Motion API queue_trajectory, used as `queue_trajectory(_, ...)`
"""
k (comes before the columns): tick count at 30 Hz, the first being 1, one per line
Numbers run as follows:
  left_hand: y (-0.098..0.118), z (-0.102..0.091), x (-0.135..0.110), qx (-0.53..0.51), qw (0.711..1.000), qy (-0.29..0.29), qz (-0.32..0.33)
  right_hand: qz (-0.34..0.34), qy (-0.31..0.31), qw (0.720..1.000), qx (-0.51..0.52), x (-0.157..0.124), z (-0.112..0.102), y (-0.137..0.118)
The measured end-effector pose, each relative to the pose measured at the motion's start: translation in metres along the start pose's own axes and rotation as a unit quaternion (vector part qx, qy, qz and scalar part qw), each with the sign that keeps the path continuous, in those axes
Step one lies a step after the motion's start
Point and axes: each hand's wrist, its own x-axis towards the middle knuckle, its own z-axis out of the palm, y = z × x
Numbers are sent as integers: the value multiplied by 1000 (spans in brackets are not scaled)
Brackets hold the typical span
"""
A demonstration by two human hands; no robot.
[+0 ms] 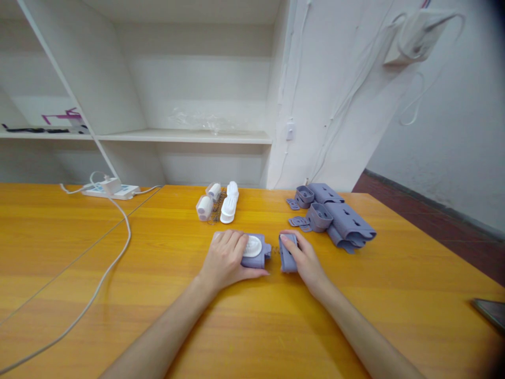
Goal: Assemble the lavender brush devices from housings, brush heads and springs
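On the wooden table, my left hand [224, 258] is closed around a purple-grey plastic housing [258, 261] lying on its side. A white oval ribbed piece [253, 246] sits in the housing's upper face, partly under my fingers. A narrow tab sticks out at the housing's right end. Across a small gap, my right hand [310, 263] grips a purple-grey end cap [288, 257], thumb on top. Something thin, perhaps a spring, shows faintly in the gap between the two parts. The cap and the housing are apart.
Purple-grey housings [349, 221], cups [319, 217] and flat pieces [296, 221] lie at the back right. Behind my left hand are white ribbed parts [229, 204], white cylinders [204, 208] and springs [215, 211]. A power strip [128, 192] and cable [127, 239] occupy the left.
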Motion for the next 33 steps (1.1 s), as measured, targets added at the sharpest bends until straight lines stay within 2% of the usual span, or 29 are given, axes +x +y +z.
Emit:
queue_trajectory(4, 0, 0, 0, -1, 1000, 0, 1, -14, -7, 1000, -18, -1, 0, -1)
queue_trajectory(9, 7, 2, -1, -6, 999, -23, 47, -34, -10, 999, -38, -1, 2, 1)
queue_trajectory(17, 8, 2, 0, -2, 1000, -16, 17, -62, -30, 996, -62, -4, 10, 2)
queue_trajectory(24, 9, 3, -1, -12, 1000, 5, 3, 22, -16, 1000, 0, -3, 12, 4)
queue_trajectory(33, 8, 3, 0, -30, 999, 12, -5, 62, -30, 994, 86, -5, 12, -4)
